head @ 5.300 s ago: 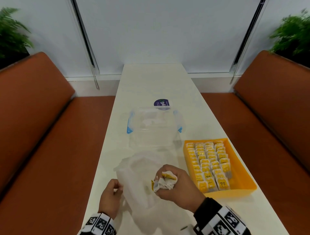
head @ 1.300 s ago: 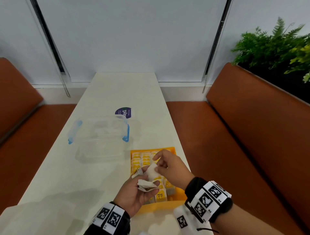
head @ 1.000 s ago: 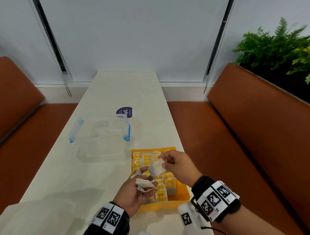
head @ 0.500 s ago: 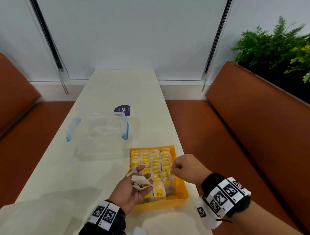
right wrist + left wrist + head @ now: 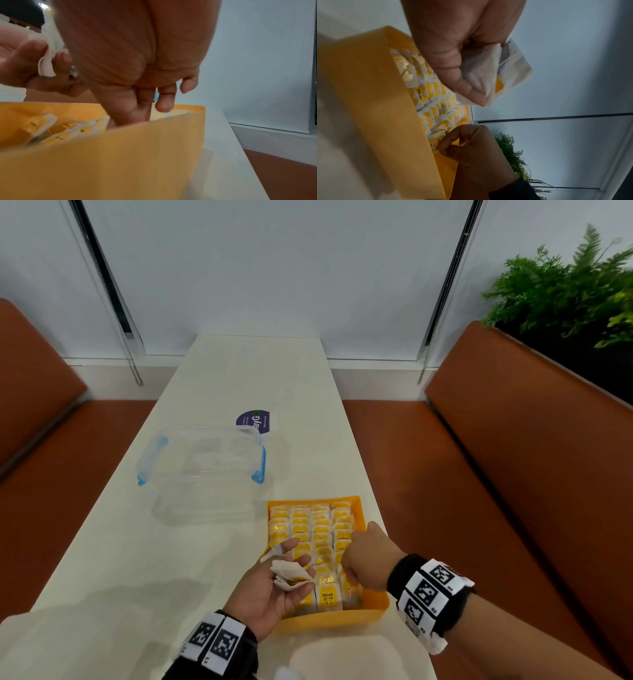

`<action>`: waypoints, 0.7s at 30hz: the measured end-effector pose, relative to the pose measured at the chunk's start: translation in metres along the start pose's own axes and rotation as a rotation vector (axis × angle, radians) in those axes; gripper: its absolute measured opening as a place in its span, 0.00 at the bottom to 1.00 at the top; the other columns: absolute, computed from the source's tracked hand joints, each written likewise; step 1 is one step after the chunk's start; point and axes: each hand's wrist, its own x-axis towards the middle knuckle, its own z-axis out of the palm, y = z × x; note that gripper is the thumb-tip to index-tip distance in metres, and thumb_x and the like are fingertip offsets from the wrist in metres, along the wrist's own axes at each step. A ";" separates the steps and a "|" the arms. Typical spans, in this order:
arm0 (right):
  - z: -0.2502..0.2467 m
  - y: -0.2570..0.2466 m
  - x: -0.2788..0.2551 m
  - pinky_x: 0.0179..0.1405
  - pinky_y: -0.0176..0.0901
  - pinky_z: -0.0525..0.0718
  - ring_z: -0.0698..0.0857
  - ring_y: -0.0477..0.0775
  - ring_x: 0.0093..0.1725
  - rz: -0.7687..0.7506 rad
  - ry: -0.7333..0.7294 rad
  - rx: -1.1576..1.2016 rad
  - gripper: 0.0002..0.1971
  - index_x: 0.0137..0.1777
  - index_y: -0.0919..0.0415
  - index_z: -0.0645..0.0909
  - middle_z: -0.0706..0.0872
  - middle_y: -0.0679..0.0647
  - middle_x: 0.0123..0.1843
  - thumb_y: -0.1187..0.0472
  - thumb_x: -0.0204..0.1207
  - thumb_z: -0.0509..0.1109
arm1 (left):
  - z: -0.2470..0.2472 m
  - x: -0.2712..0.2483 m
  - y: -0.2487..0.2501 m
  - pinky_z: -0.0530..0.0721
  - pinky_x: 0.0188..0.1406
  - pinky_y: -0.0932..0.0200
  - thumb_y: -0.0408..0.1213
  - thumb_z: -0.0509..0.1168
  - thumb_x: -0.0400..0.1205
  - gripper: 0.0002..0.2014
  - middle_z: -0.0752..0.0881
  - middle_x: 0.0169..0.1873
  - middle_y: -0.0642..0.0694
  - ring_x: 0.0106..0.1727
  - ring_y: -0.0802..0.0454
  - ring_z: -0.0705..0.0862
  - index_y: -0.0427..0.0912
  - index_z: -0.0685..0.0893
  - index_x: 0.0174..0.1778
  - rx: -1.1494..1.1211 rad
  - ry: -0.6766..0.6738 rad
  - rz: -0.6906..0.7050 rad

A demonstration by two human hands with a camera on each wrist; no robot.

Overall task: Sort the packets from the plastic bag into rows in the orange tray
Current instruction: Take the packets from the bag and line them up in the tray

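The orange tray (image 5: 329,623) sits at the table's near right and holds several rows of yellow-and-white packets (image 5: 311,529). My left hand (image 5: 284,580) is palm up over the tray's near left corner; its thumb grips a few loose packets (image 5: 289,573) (image 5: 510,67). My right hand (image 5: 359,566) points down into the right-hand row near the front wall, thumb and forefinger pinched together (image 5: 142,108). The packet they pinch is mostly hidden behind the tray wall (image 5: 102,162). The crumpled clear plastic bag (image 5: 68,635) lies at the near left.
A clear lidded box with blue clips (image 5: 202,467) stands behind the tray to the left, and a purple sticker (image 5: 253,421) lies beyond it. Brown benches (image 5: 513,474) flank the narrow white table (image 5: 239,371). A fern (image 5: 565,285) is at the far right.
My right hand took one packet from the bunch in my left hand and lowered it into the tray's right-hand row. The left hand has stayed over the tray's near left corner.
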 end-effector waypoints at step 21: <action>0.001 -0.008 -0.014 0.47 0.47 0.77 0.82 0.62 0.43 -0.101 -0.099 0.174 0.12 0.49 0.60 0.87 0.88 0.58 0.47 0.67 0.76 0.61 | 0.002 0.003 0.001 0.88 0.23 0.54 0.27 0.53 0.83 0.13 0.83 0.42 0.35 0.30 0.42 0.87 0.40 0.83 0.51 -0.001 -0.016 0.003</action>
